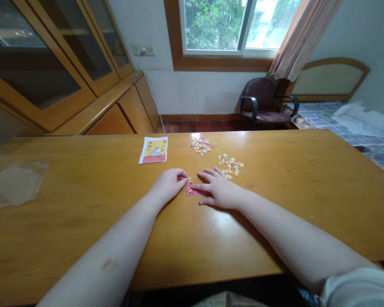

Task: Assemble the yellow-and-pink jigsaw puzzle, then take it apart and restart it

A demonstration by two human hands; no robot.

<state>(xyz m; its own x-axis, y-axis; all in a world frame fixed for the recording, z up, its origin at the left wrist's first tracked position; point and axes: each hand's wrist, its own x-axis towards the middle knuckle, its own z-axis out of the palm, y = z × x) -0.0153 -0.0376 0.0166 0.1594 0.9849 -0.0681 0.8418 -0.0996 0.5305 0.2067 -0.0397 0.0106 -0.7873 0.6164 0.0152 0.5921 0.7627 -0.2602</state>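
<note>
My left hand (171,184) pinches a small yellow jigsaw puzzle piece (190,180) at the upper left corner of a joined pink puzzle section (189,191). Fingers spread, my right hand (219,188) lies over that section, its index finger on the pink surface and its palm hiding the right part. Just beyond the right hand is a loose scatter of yellow puzzle pieces (232,164). A denser pile of yellow and pink pieces (201,146) sits farther back. The reference picture (154,150), showing a white animal on yellow and pink, lies beyond the left hand.
A clear plastic bag (17,183) lies at the left of the wooden table (166,256). Behind the table stand a glass-fronted cabinet (92,85), a dark office chair (262,100) and a bed (333,115).
</note>
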